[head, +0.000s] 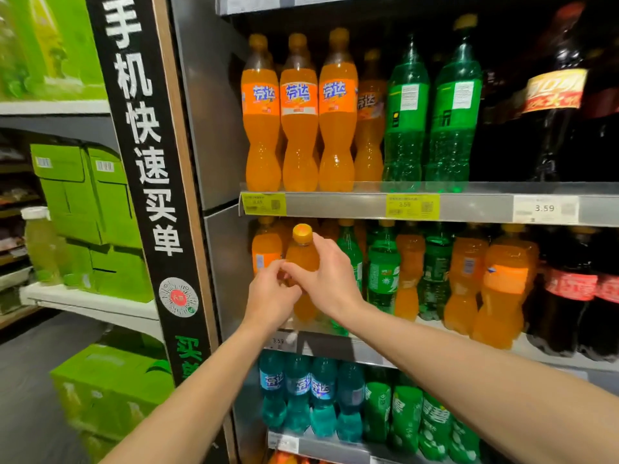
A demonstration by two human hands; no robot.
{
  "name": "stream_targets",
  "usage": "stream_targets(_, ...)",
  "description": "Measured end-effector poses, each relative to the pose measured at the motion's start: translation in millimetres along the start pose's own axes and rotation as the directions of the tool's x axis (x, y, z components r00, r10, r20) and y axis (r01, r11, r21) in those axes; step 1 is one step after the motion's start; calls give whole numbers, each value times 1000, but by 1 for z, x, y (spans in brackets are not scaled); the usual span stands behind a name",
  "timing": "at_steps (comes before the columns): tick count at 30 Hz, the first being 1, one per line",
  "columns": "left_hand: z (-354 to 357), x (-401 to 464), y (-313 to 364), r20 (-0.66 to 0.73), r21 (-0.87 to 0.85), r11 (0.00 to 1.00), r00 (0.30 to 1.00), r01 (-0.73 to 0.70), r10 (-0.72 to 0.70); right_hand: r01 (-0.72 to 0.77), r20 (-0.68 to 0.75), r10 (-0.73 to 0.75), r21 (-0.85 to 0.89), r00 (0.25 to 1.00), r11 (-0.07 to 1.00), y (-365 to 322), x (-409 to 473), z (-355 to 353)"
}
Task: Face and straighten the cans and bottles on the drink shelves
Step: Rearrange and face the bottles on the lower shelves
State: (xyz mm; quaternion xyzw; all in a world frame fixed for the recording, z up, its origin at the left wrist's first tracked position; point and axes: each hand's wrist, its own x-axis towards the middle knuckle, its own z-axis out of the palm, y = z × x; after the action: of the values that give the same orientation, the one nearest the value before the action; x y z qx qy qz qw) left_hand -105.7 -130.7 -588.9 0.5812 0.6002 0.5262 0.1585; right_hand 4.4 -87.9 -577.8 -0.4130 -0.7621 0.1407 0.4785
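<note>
An orange soda bottle (302,252) with a yellow cap stands at the front left of the middle shelf (338,346). My left hand (269,296) grips its waist from the left. My right hand (330,276) wraps around it from the right, thumb near the left hand. Its label is hidden by my fingers. Behind it on the left stands another orange bottle (264,249). To the right come green bottles (382,269), orange bottles (502,283) and dark cola bottles (569,289) in mixed order.
The upper shelf (335,204) carries orange bottles (298,112), green bottles (405,108) and cola (552,95). Teal bottles (298,393) and green bottles (405,416) fill the lower shelf. A black signed pillar (147,162) borders the left; green cartons (90,209) are stacked beyond it.
</note>
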Motion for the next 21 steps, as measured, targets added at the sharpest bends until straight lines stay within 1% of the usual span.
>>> stream_targets(3,5,9,-17,0,-13,1000,1000,26,-26,-67,12,68,-9,998,998,5,8,17)
stream_targets(6,13,16,-35,12,-30,998,998,64,-63,-135,18,135,39,991,990,10,14,26)
stream_targets(8,20,20,-45,5,-31,996,997,80,-79,-143,23,142,46,990,989,12,20,30)
stream_targets(12,31,28,-53,-20,-10,997,996,82,-82,-164,16,165,-46,986,985,15,29,34)
stream_targets(15,40,32,-54,-16,4,995,995,96,-96,-214,3,216,-125,976,969,19,37,33)
stream_targets(18,47,31,-56,17,29,985,985,169,-169,-264,14,267,-117,964,957,22,43,31)
stream_targets(21,54,26,-57,36,7,981,980,195,-195,-275,29,279,-96,960,957,24,44,30)
